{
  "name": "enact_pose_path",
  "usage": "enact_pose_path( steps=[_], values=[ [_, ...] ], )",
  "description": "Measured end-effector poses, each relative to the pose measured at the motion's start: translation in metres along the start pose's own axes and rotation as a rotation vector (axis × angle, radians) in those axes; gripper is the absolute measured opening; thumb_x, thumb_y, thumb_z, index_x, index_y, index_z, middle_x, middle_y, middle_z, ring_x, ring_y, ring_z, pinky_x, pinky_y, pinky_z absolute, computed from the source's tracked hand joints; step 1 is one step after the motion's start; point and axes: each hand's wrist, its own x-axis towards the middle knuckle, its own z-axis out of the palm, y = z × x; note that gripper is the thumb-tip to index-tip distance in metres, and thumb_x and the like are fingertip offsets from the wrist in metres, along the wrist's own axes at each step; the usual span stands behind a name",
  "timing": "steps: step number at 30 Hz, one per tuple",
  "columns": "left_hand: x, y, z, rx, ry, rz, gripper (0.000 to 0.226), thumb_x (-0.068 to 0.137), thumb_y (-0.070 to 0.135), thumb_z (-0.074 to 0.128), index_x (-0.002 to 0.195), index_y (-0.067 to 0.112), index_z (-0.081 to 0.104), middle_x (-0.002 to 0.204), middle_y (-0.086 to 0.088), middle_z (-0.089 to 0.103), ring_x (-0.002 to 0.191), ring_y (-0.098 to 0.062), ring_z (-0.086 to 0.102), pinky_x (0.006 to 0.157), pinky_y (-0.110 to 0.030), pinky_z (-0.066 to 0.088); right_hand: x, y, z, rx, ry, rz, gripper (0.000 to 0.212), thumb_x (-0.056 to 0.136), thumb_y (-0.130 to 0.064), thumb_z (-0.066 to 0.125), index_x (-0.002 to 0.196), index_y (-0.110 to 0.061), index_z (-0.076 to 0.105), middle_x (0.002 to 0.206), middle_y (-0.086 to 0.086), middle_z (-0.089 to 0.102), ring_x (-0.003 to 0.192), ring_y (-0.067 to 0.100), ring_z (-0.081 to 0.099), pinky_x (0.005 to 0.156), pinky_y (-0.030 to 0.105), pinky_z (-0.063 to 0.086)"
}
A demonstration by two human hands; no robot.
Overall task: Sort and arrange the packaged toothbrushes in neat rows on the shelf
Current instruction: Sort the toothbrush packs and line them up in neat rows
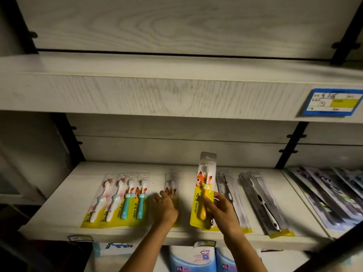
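Note:
My right hand (220,210) grips a packaged yellow toothbrush with a fox picture (205,185), held upright above the white shelf (64,211). My left hand (164,207) lies on another fox-printed toothbrush pack (171,184) flat on the shelf; whether its fingers curl round it is blurred. To the left lie two white-handled packs (102,201) and two teal-handled packs (135,199) side by side. To the right lie grey and black toothbrush packs (261,201) in slanted rows.
An upper shelf board (157,89) overhangs the working shelf and carries a blue price label (332,102). More dark packs (330,193) lie on the adjoining shelf at right. Blue XL packages (192,260) hang below the shelf's front edge.

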Motion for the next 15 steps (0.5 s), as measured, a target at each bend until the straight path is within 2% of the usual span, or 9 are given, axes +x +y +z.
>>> enact_pose_path(
  steps=[3,4,5,8,10,12,15],
  values=[
    [0.004,0.010,0.000,-0.058,-0.061,-0.100,0.060,0.083,0.013,0.063,0.131,0.004,0.028,0.136,-0.018,0.039,0.125,-0.030,0.042,0.097,-0.030,0.040,0.001,-0.003,-0.003,-0.003,0.031,0.018,0.011,0.091,-0.012,0.056,0.101,-0.010,0.058,0.080,0.005,0.069,0.064,0.013,0.065,0.063,0.040,0.054],
    [0.007,0.012,-0.001,-0.098,-0.078,-0.147,0.058,0.084,0.010,0.062,0.131,0.004,0.028,0.135,-0.018,0.041,0.123,-0.030,0.045,0.096,-0.030,0.042,0.000,-0.004,-0.003,-0.010,0.033,0.023,0.012,0.091,-0.014,0.056,0.102,-0.012,0.058,0.081,0.004,0.069,0.067,0.014,0.065,0.068,0.046,0.053],
    [0.011,0.013,-0.001,-0.130,-0.085,-0.183,0.056,0.084,0.009,0.062,0.130,0.005,0.031,0.133,-0.017,0.044,0.121,-0.030,0.047,0.095,-0.031,0.044,0.000,-0.004,-0.003,-0.015,0.033,0.025,0.013,0.091,-0.015,0.056,0.103,-0.012,0.058,0.082,0.004,0.070,0.068,0.014,0.066,0.070,0.046,0.053],
    [0.012,0.012,-0.001,-0.121,-0.091,-0.103,0.046,0.086,0.014,0.058,0.128,0.006,0.041,0.131,-0.013,0.049,0.122,-0.028,0.048,0.096,-0.032,0.042,0.000,-0.003,-0.002,-0.020,0.030,0.029,0.013,0.091,-0.014,0.056,0.103,-0.012,0.059,0.085,0.005,0.070,0.071,0.012,0.067,0.062,0.026,0.055],
    [0.007,0.007,0.000,-0.198,-0.090,-0.025,0.041,0.088,0.014,0.054,0.126,0.005,0.043,0.128,-0.015,0.052,0.121,-0.030,0.048,0.095,-0.032,0.040,0.000,-0.002,-0.001,-0.030,0.032,0.030,0.014,0.091,-0.013,0.056,0.104,-0.010,0.059,0.085,0.005,0.070,0.071,0.012,0.067,0.060,0.021,0.055],
    [0.001,-0.003,-0.002,-0.378,-0.052,0.061,0.037,0.088,0.016,0.057,0.121,0.004,0.046,0.121,-0.016,0.057,0.114,-0.032,0.053,0.084,-0.029,0.041,-0.001,-0.003,0.001,-0.029,0.023,0.024,0.011,0.091,-0.011,0.056,0.102,-0.011,0.059,0.083,0.005,0.069,0.069,0.009,0.065,0.056,0.016,0.053],
    [-0.010,-0.020,-0.014,-0.827,-0.046,0.136,0.020,0.084,0.018,0.067,0.096,0.012,0.052,0.094,-0.009,0.064,0.093,-0.029,0.062,0.067,-0.024,0.042,-0.004,-0.005,0.007,-0.010,0.004,0.021,0.008,0.092,-0.010,0.054,0.098,-0.013,0.058,0.082,0.004,0.067,0.066,0.007,0.062,0.049,0.011,0.047]
  ],
)
